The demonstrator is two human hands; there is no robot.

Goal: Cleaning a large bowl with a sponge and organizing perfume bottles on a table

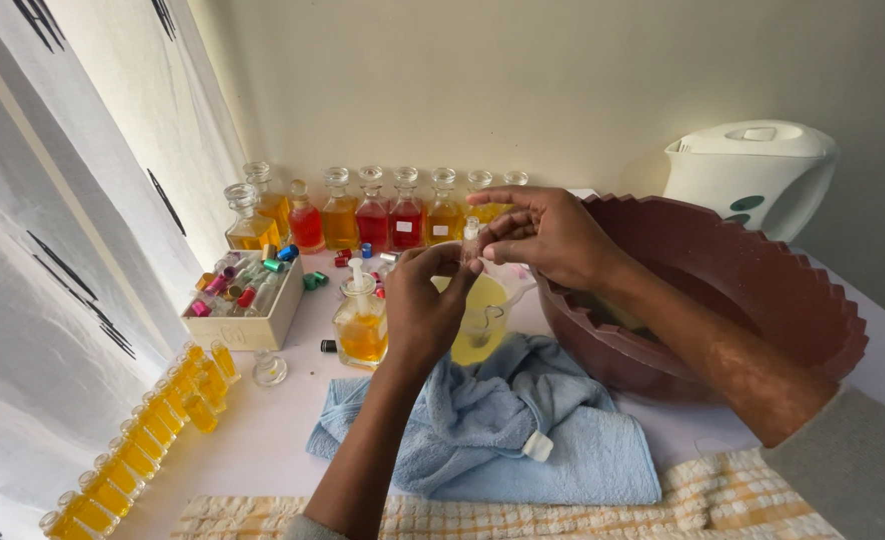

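My left hand (pixel 420 305) and my right hand (pixel 542 235) meet above the table, both pinching a small clear vial (pixel 473 248) with a pale top between their fingertips. Just beneath them stands a clear measuring jug (pixel 484 320) holding yellow liquid. To the left of the jug sits an open glass decanter (pixel 362 325) with amber liquid and a small funnel in its neck. A light blue towel (pixel 492 420) lies crumpled under my left forearm.
A row of glass decanters (pixel 372 212) with yellow, orange and red liquids lines the wall. A white box (pixel 245 300) holds small capped vials; filled yellow vials (pixel 147 435) line the left edge. A large brown basin (pixel 762 290) and white kettle (pixel 752 170) stand at the right.
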